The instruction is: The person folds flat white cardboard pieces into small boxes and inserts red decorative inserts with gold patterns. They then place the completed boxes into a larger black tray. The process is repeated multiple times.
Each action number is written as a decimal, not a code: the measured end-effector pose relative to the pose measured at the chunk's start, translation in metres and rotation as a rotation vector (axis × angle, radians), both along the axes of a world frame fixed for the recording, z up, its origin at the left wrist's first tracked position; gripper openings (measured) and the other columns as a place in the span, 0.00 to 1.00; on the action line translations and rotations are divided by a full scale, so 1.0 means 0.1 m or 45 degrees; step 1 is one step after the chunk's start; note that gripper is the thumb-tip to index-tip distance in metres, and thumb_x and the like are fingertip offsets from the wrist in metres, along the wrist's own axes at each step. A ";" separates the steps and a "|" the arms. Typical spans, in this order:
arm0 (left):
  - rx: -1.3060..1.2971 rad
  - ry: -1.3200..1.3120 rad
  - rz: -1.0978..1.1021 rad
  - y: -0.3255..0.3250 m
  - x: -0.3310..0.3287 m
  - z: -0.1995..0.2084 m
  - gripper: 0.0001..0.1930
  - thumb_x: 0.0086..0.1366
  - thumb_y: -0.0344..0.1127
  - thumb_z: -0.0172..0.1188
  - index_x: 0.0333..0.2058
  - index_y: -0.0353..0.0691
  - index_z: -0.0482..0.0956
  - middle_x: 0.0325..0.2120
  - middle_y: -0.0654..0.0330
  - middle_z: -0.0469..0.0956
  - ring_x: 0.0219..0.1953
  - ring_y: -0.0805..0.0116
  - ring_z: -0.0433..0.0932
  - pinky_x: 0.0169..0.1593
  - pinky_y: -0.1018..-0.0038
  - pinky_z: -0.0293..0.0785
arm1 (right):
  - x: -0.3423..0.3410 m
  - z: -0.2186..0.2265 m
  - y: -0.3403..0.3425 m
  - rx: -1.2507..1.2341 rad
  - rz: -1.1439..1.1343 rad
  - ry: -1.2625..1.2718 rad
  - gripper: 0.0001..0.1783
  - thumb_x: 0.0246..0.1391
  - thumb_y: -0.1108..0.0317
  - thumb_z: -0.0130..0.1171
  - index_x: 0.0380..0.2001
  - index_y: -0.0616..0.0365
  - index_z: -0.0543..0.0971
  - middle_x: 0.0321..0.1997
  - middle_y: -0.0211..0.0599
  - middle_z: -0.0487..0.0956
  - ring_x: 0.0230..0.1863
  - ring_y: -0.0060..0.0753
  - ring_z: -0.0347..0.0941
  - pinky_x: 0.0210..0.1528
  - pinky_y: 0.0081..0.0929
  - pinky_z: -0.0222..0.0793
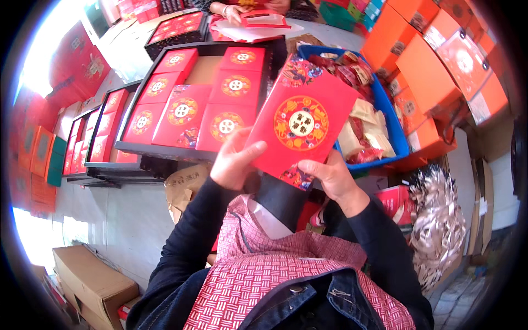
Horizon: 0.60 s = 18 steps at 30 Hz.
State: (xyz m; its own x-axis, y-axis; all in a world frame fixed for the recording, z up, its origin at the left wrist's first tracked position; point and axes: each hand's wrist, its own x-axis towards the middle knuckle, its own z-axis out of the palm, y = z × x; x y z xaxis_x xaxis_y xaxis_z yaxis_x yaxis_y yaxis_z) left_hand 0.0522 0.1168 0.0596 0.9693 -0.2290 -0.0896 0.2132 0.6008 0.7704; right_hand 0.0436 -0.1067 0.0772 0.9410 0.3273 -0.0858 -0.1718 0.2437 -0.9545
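Tilted in front of me is a red gift box (258, 157) with a gold round emblem and flowered ends. My left hand (234, 159) grips its left edge, thumb on the face. At its lower right edge my right hand (335, 179) holds on too, thumb pressed on the front; the fingers of both hands are partly hidden behind it. Beyond my left hand lies a black-rimmed tray (159, 149) with several similar red boxes (234, 84) and a bare patch of brown bottom. A blue crate (391, 118) of wrapped packets stands just beyond my right hand.
More black trays (102, 165) of red boxes stand at the left. Orange cartons (426, 66) are stacked at the right, above a bundle of shiny ribbon-like strips (437, 220). A cardboard box (93, 280) sits at lower left. Across the table, another person's hand (234, 14) touches red-and-white material.
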 end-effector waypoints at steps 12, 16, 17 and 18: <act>0.262 -0.188 0.817 1.54 1.18 0.03 0.19 0.62 0.25 0.59 0.51 0.37 0.66 0.43 0.53 0.77 0.41 0.60 0.80 0.40 0.63 0.82 | 0.93 -0.26 0.63 -0.981 0.092 -1.009 0.26 0.47 0.56 0.65 0.44 0.64 0.75 0.48 0.44 0.75 0.53 0.48 0.68 0.57 0.39 0.62; 0.653 -0.492 1.078 1.94 1.93 -0.15 0.21 0.58 0.23 0.63 0.51 0.35 0.70 0.37 0.54 0.80 0.36 0.72 0.80 0.39 0.79 0.76 | 0.90 -0.44 0.82 -1.062 0.077 -1.096 0.28 0.47 0.57 0.65 0.47 0.67 0.74 0.59 0.51 0.68 0.57 0.54 0.63 0.60 0.43 0.59; 0.628 -0.445 1.083 1.94 2.06 -0.19 0.21 0.58 0.23 0.63 0.50 0.36 0.70 0.37 0.55 0.80 0.36 0.72 0.79 0.39 0.79 0.76 | 0.90 -0.47 0.84 -1.062 0.081 -1.074 0.29 0.47 0.57 0.65 0.48 0.67 0.74 0.60 0.51 0.67 0.57 0.55 0.63 0.60 0.43 0.59; 0.600 -0.396 1.082 1.91 2.17 -0.22 0.21 0.58 0.23 0.63 0.50 0.36 0.71 0.37 0.55 0.80 0.36 0.73 0.79 0.39 0.78 0.76 | 0.90 -0.50 0.84 -1.066 0.081 -1.048 0.30 0.47 0.57 0.65 0.49 0.67 0.74 0.61 0.52 0.66 0.57 0.55 0.63 0.61 0.43 0.59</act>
